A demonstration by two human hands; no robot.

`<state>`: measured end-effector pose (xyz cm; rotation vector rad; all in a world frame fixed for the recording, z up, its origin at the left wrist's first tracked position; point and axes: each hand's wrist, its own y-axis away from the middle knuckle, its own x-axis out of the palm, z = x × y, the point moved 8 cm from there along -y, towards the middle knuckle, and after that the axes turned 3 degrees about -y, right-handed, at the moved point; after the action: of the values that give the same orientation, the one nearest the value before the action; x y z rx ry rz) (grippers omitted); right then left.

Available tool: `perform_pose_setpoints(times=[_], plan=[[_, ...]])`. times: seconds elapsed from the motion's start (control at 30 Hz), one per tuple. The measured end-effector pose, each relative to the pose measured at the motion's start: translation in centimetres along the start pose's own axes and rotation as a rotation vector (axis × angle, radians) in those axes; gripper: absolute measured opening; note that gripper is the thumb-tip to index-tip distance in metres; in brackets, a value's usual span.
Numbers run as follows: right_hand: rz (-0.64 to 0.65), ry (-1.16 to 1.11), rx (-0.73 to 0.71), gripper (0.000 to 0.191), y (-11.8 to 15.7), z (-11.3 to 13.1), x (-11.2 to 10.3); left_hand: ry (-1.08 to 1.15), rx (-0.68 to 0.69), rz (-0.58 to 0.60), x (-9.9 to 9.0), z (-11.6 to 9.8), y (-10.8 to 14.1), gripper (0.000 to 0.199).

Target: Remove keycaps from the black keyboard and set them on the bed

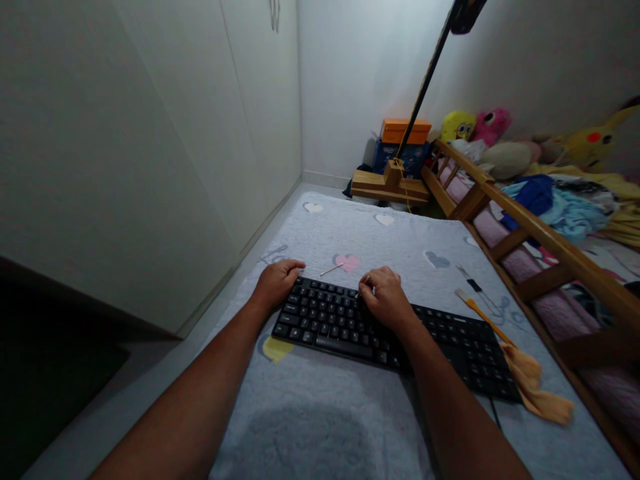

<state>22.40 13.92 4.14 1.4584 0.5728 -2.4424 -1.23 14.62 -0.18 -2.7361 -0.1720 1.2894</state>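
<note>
A black keyboard (340,320) lies at a slant on a grey cloth with heart patterns. My left hand (276,285) is closed at the keyboard's upper left corner, gripping its edge. Over the upper rows of keys, my right hand (384,295) pinches a thin cotton swab (368,279), most of it hidden by the fingers. My right forearm covers part of the keyboard's middle. Another cotton swab (331,269) rests on the cloth just behind the keyboard, between my hands.
To the right lie a brush with a yellow handle (483,315), a slim tool with a black grip (474,285) and a crumpled orange cloth (537,387). A wooden bed rail (525,233) borders the right side; a white cabinet (200,133) stands left. Behind is a wooden stand (390,183).
</note>
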Motion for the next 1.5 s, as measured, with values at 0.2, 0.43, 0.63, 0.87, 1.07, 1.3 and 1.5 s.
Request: perform_pose_setpoints(times=[0.2,0.43,0.63,0.87,1.07,1.3,1.5], plan=[[-0.019,0.008,0.001,0.016,-0.1,-0.3,0.1,0.007,-0.003,0.001,-0.1,-0.1,0.1,0.039],[-0.062,-0.026,-0.035,0.017,0.0,-0.2,-0.3,-0.002,0.005,0.001,-0.2,-0.3,0.1,0.039],[-0.036,-0.056,-0.033,0.016,-0.1,0.0,0.0,0.005,-0.005,0.004,-0.1,-0.3,0.1,0.039],[-0.002,-0.082,-0.061,0.016,-0.1,0.7,0.4,-0.003,0.002,0.007,-0.1,-0.2,0.1,0.039],[-0.003,-0.095,-0.087,0.016,-0.1,0.9,0.1,-0.001,0.004,0.001,-0.1,-0.2,0.1,0.039],[0.033,-0.121,-0.134,0.015,0.0,1.4,0.4,0.008,-0.01,-0.002,-0.1,0.0,0.1,0.038],[0.032,-0.106,-0.12,0.016,-0.2,1.5,0.3,0.016,-0.008,0.0,-0.1,-0.1,0.1,0.039]])
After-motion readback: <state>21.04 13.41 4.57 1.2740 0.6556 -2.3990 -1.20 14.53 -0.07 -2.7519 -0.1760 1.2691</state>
